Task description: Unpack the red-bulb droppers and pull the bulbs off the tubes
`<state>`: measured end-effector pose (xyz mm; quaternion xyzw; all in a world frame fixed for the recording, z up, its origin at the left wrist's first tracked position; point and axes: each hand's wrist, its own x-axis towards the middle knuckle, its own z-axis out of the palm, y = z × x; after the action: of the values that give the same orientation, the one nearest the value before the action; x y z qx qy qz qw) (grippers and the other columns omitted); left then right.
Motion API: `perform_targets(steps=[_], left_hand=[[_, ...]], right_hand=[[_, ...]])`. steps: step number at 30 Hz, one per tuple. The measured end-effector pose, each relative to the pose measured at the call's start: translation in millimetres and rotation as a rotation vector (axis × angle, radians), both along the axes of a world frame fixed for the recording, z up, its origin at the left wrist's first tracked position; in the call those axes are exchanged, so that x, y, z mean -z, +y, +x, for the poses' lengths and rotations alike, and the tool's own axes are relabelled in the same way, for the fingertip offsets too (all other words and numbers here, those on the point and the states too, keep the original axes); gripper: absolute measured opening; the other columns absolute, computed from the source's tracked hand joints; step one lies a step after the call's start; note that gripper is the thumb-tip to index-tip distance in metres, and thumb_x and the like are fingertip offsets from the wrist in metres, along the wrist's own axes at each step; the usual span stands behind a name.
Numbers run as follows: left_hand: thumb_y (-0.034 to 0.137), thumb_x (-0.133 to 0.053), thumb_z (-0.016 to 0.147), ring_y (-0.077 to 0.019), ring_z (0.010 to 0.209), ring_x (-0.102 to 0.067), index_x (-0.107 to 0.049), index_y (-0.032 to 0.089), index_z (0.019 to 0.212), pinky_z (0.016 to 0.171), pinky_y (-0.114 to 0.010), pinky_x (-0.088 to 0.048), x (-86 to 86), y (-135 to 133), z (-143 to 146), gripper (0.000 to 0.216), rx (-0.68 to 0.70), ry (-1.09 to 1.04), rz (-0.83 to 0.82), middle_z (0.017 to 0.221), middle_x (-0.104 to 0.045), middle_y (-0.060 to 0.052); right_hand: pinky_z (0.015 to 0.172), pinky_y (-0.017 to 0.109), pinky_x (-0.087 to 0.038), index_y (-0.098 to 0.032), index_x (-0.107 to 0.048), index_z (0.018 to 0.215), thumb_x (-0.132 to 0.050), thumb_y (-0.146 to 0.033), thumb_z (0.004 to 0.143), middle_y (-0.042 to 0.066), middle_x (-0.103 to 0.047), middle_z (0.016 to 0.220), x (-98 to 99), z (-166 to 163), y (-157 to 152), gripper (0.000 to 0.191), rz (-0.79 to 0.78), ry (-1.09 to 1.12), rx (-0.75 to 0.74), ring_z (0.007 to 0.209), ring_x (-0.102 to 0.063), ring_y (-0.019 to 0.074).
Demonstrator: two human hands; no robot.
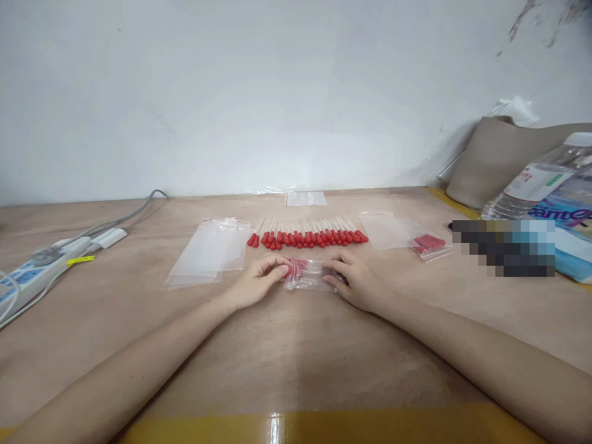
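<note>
A clear plastic bag (314, 274) with something red at its left end lies between my two hands, low over the table. My left hand (259, 280) pinches the bag's left end, thumb toward the red part. Curled around the right end is my right hand (358, 283), fingers and thumb closed on the plastic. Just behind the bag runs a row of droppers (314, 237) with red rubber bulbs toward me and thin clear stems toward the wall. Flat clear bags (208, 250) are stacked left of the row, with another flat bag (383, 231) to its right.
A bag with red contents (429, 243) lies farther right, beside a blurred-out patch. A white power strip (41, 268) with grey cables occupies the left side. A plastic bottle (531, 185) and a blue package (573, 246) are at the right. A small white packet (305, 198) rests near the wall.
</note>
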<state>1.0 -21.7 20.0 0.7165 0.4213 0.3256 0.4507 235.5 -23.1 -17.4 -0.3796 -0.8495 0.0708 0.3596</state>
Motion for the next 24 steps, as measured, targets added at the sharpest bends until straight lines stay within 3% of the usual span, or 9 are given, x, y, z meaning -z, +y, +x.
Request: perform_targets(steps=[5, 9, 14, 17, 20, 24], left_hand=[[0.034, -0.063, 0.073, -0.0133, 0.073, -0.057, -0.063, 0.014, 0.087, 0.067, -0.024, -0.045, -1.1, 2, 0, 0.025, 0.037, 0.014, 0.011, 0.082, -0.063, -0.005], [0.034, -0.067, 0.069, -0.0157, 0.078, -0.061, -0.067, 0.016, 0.085, 0.073, -0.027, -0.047, -29.4, 20, -28, 0.024, 0.042, 0.106, -0.01, 0.082, -0.067, -0.005], [0.039, -0.071, 0.063, -0.02, 0.086, -0.061, -0.069, 0.02, 0.083, 0.079, -0.03, -0.049, -80.7, 32, -82, 0.027, -0.255, 0.161, 0.19, 0.088, -0.069, -0.004], [0.041, -0.07, 0.064, -0.0205, 0.091, -0.061, -0.068, 0.021, 0.088, 0.083, -0.03, -0.049, -95.0, 32, -94, 0.031, -0.375, 0.166, 0.27, 0.094, -0.068, -0.004], [0.041, -0.066, 0.068, -0.0192, 0.089, -0.061, -0.067, 0.021, 0.092, 0.083, -0.03, -0.049, -85.4, 38, -86, 0.032, -0.495, 0.176, 0.417, 0.094, -0.067, -0.003], [0.041, -0.061, 0.073, -0.0163, 0.079, -0.06, -0.068, 0.021, 0.091, 0.075, -0.029, -0.051, -44.3, 60, -66, 0.028, -0.548, 0.366, 0.714, 0.092, -0.062, -0.004]], right_hand=[[0.071, 0.034, -0.047, -0.017, -0.059, 0.096, -0.05, -0.021, 0.083, 0.008, -0.054, 0.089, 1.5, 1, 1, 0.017, 0.004, -0.006, -0.01, 0.08, -0.052, 0.0169], [0.072, 0.034, -0.047, -0.016, -0.059, 0.098, -0.051, -0.022, 0.082, 0.008, -0.054, 0.089, 1.6, 1, 1, 0.019, 0.009, -0.006, 0.002, 0.081, -0.052, 0.0173], [0.073, 0.035, -0.047, -0.016, -0.059, 0.098, -0.051, -0.022, 0.082, 0.008, -0.054, 0.091, 0.5, 1, 1, 0.019, -0.006, -0.006, -0.001, 0.083, -0.052, 0.0176], [0.074, 0.035, -0.048, -0.016, -0.059, 0.097, -0.051, -0.022, 0.082, 0.008, -0.054, 0.09, 0.2, 1, 0, 0.018, -0.016, 0.001, -0.002, 0.082, -0.052, 0.0172], [0.075, 0.036, -0.048, -0.016, -0.059, 0.097, -0.051, -0.022, 0.083, 0.008, -0.055, 0.092, -0.1, 1, 0, 0.018, -0.024, -0.002, 0.004, 0.083, -0.053, 0.0173], [0.076, 0.035, -0.048, -0.015, -0.059, 0.098, -0.051, -0.021, 0.082, 0.009, -0.055, 0.093, -1.2, 1, 0, 0.019, -0.046, -0.022, 0.011, 0.084, -0.054, 0.0175]])
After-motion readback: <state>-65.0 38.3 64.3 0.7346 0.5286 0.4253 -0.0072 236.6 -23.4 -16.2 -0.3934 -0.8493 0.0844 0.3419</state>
